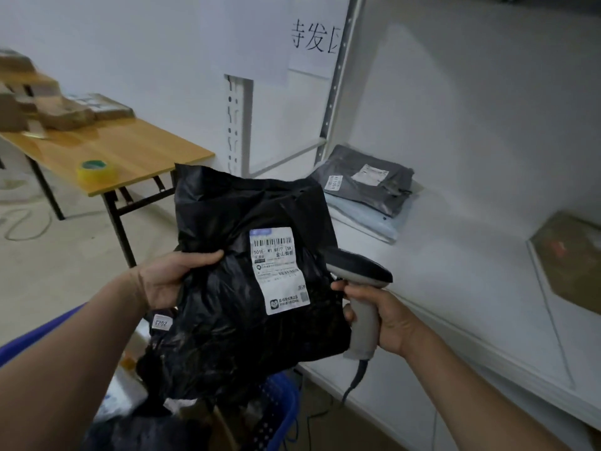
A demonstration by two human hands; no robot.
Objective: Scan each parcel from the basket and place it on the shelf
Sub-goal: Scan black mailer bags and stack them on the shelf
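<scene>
Blue basket [279,405] is sitting nearest, below everything. Left hand [169,281] is gripping the black poly-mailer parcel [234,304] by its left edge, lifting it above the basket. Right hand [387,320] is clasping the barcode scanner [361,288], head just beside the parcel's right edge. Likely needing: head swinging onto the shipping label [279,270] barcode, bag flat. White shelf [455,288] is waiting beyond, grey parcel [367,187] lying on it.

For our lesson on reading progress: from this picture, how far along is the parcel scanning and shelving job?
Done, it seems: a grey parcel lies atop a pale blue parcel on the shelf. In hand: the left hand holds a black parcel, label up, while the right hand grips the scanner beside it. Left: shelving that one, then the bags visible in the blue basket.
</scene>
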